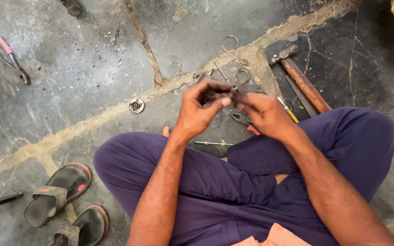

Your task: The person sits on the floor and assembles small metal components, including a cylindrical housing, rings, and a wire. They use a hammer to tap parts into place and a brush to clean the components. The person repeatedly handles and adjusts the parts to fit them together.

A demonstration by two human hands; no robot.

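The left hand (200, 109) and the right hand (261, 111) meet in front of the crossed legs, both closed around a small dark part (215, 94) pinched between fingers and thumbs; a thin metal rod (224, 76) sticks up and away from where they join. What the part is, I cannot tell. Just beneath the hands, on the cracked grey floor (92, 68), lie small pliers with red grips (245, 122), a thin pin (213, 143) and a yellow-handled screwdriver (288, 110). Beyond them sit two metal rings (229, 43) and a wooden-handled hammer (299, 77). A round metal fitting (136, 105) rests to the left, pink-handled pliers (11, 58) far off, and worn sandals (64, 189) beside the knee.
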